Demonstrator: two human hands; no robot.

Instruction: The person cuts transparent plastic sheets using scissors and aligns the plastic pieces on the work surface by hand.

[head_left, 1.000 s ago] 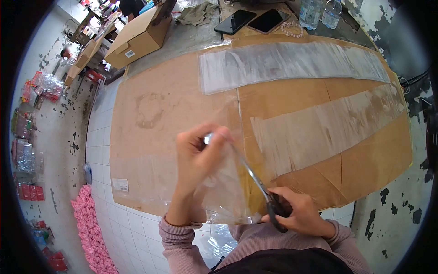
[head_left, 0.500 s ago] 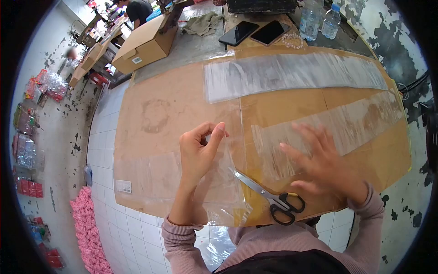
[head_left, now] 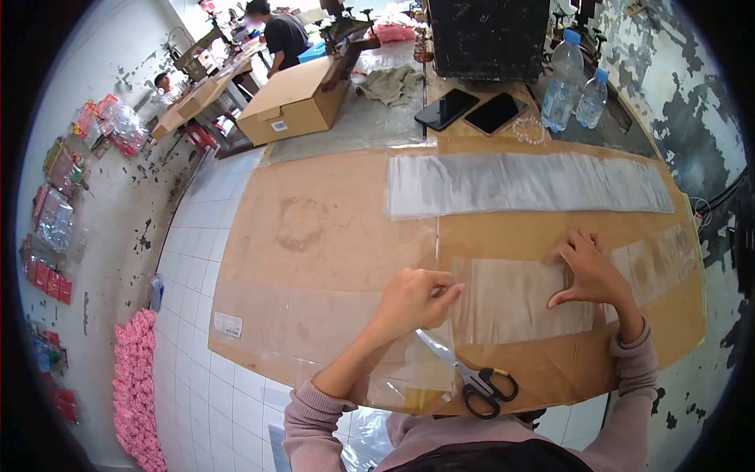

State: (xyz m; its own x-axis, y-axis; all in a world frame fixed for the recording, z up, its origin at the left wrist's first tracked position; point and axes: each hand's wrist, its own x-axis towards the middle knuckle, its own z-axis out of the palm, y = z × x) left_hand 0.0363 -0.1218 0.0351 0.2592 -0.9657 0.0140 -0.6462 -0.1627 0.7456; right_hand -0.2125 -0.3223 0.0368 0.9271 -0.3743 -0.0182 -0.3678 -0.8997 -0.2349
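My left hand (head_left: 417, 303) is closed in a pinch, thumb against fingers, at the left edge of a clear plastic sheet (head_left: 511, 303); the film is see-through, so its edge in the fingers is hard to make out. Over the right part of this sheet is my right hand (head_left: 588, 271), fingers spread and curved. Scissors with black handles (head_left: 484, 387) lie by the near edge of the cardboard, blades pointing toward my left wrist. Another clear sheet with a white label (head_left: 228, 325) lies on the left, partly under my left forearm.
Cardboard (head_left: 275, 197) covers the table. A stack of plastic sleeves (head_left: 527, 185) lies at its far side. Behind are two phones (head_left: 447, 109), a bead string (head_left: 528, 130), two water bottles (head_left: 562, 82), a carton (head_left: 291, 102) and a cloth (head_left: 389, 85). A person (head_left: 285, 39) is further back.
The view has tilted up. My left hand has moved right, toward the sheet's left edge. My right hand, blurred before, has moved farther across the sheet, away from the scissors.
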